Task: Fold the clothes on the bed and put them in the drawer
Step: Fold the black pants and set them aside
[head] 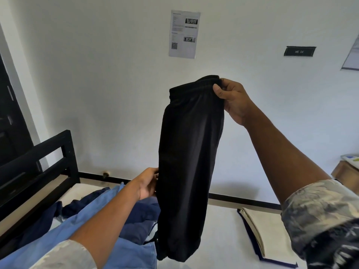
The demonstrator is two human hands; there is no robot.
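While black pants (pixel 190 152) hang above bed (pixel 223 230), right hand (pixel 231 101) pinches waistband (pixel 196 84); left hand (pixel 148 183) at mid-leg edge, grip hidden, can't tell. Cloth looks light, limp, drapes freely. Best hold: waistband plus hem (pixel 180 255), else sags.

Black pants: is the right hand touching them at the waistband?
Touching. The head view shows the right hand pinching the black pants at the waistband, thumb over the elastic; they hang from it.
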